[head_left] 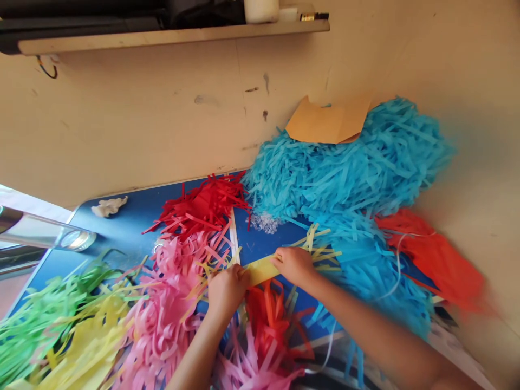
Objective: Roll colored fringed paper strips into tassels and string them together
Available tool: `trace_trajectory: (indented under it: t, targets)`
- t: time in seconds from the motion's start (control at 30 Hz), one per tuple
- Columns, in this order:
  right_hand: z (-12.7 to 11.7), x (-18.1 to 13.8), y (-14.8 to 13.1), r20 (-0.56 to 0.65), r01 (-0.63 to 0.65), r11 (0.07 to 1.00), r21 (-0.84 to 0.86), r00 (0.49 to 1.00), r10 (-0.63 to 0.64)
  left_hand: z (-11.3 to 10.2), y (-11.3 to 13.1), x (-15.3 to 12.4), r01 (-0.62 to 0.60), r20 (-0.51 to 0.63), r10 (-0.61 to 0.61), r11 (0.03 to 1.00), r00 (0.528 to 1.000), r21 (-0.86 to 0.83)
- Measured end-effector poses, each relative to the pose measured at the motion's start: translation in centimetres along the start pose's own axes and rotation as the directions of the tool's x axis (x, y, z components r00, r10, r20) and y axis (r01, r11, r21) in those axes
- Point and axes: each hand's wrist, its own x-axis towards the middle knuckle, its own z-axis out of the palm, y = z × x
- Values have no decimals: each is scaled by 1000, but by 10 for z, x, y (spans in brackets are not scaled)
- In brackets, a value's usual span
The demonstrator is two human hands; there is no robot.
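Observation:
A strip of yellow tissue paper with fringed ends stretches between my two hands over the blue table. My left hand is closed on its left end, and fringe sticks out past the fingers. My right hand pinches the right end, with more yellow fringe spreading beyond it. Pink tissue fringe lies just left of my left hand. Below the strip is a bunch of orange-red fringe, with lilac-pink fringe nearer me. A big heap of blue tissue fringe lies beyond my right hand.
Red fringe, green fringe and yellow fringe cover parts of the blue table. A glass bottle lies at the left. Brown paper tops the blue heap. Orange-red tissue is at right; a shelf hangs above.

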Motion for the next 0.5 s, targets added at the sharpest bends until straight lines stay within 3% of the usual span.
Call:
trace_trajectory:
  t: [0.13,0.23,0.3,0.4,0.43,0.5]
  targets:
    - [4,1,0,-7,-2,1000,-7,1000,2,0,0,-3,-2,-22,2,1000,1000,13]
    - [4,4,0,-13,7,1000,-11,1000,-7,2,-1,-7,-66,-182,78,995,980,72]
    - [-1,5,2,-28,16,1000,-17,999,-16,4,-2,-8,-268,-266,308,947,913,177]
    - [-14,1,6,-94,13,999,-45,995,-17,5,-5,-6,-577,-154,627,769,763,275]
    - [-18,-2,7,-122,59,997,-54,990,-65,4,-6,-6,-625,-108,669,731,735,273]
    - [-24,-9,9,-126,306,950,-65,942,-312,2,-7,-7,-647,-83,686,713,723,271]
